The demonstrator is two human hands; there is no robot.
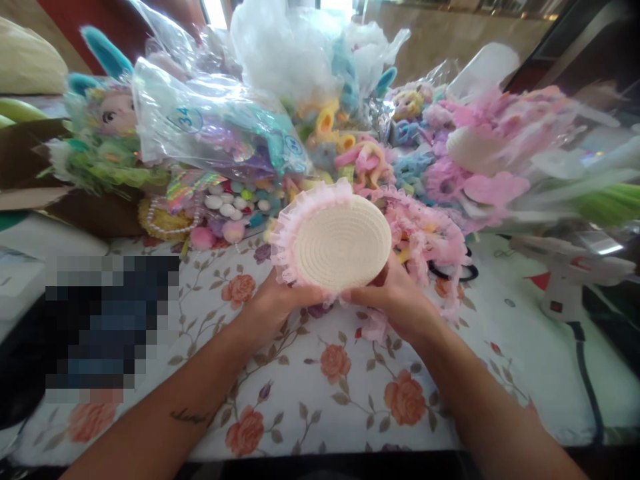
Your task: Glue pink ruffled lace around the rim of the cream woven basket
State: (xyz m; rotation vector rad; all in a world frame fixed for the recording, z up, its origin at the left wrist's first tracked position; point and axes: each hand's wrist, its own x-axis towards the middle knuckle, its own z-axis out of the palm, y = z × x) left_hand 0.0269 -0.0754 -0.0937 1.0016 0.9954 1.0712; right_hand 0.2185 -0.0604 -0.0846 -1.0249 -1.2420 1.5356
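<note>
A cream woven straw hat base [345, 243], oval with coiled rings, is held up over the table between both hands. Pink ruffled lace trim [290, 243] runs along its left and upper-left edge. My left hand [287, 300] grips the lower left rim, thumb on the near face and fingers hidden behind. My right hand [387, 293] grips the lower right rim in the same way, its thumb close to the other. More pink lace [430, 233] lies bunched behind and right of the hat, trailing down past my right hand.
A flower-printed cloth [335, 363] covers the table. Clear plastic bags [215, 120], a doll [113, 123], beads [230, 203] and fluffy pastel pieces are heaped at the back. A hot glue gun [565, 273] with a cord stands right. A pixelated dark object [110, 320] lies left.
</note>
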